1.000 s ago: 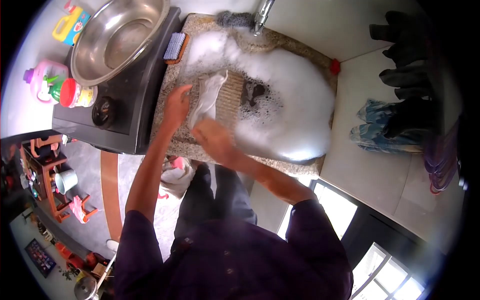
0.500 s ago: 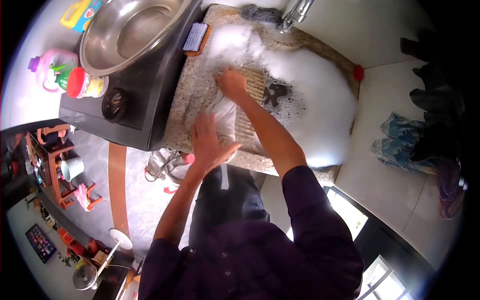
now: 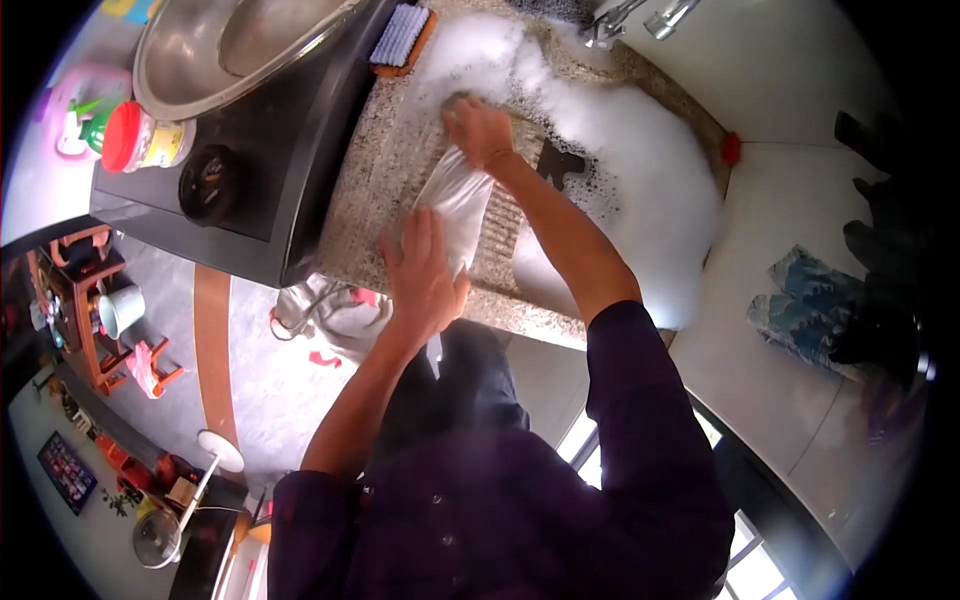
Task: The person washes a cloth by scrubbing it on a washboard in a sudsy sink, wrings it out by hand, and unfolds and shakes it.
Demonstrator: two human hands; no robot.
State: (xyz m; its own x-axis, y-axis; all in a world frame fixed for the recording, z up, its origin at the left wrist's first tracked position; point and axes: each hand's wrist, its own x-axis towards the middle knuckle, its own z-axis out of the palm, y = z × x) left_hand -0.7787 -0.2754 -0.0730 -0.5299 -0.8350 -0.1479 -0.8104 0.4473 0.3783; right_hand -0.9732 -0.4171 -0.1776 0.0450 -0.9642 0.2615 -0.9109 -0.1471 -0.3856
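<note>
A wet white cloth [image 3: 462,205] lies stretched along the ribbed washboard part of the stone sink [image 3: 500,235]. My right hand [image 3: 480,133] is closed on the cloth's far end, its fingers curled under. A small dark patch shows by its fingertips; I cannot make out what it is. My left hand [image 3: 425,270] lies flat over the near end, fingers extended and thumb against the fabric. A narrow white strip hangs below it over the sink's front edge. Thick white foam [image 3: 640,220] fills the basin to the right, with a dark gap in it near my right wrist.
A scrubbing brush [image 3: 402,40] rests on the sink's left rim. Faucets [image 3: 610,25] stand at the back. On the dark stove [image 3: 265,150] are a metal basin [image 3: 185,60] and a red-lidded jar [image 3: 145,137]. A pale bundle of fabric [image 3: 335,315] sits below the sink.
My right hand has moved farther up the washboard, drawing the cloth taut. My left hand has come down onto the cloth, with its fingers closer together. The head view has shifted slightly.
</note>
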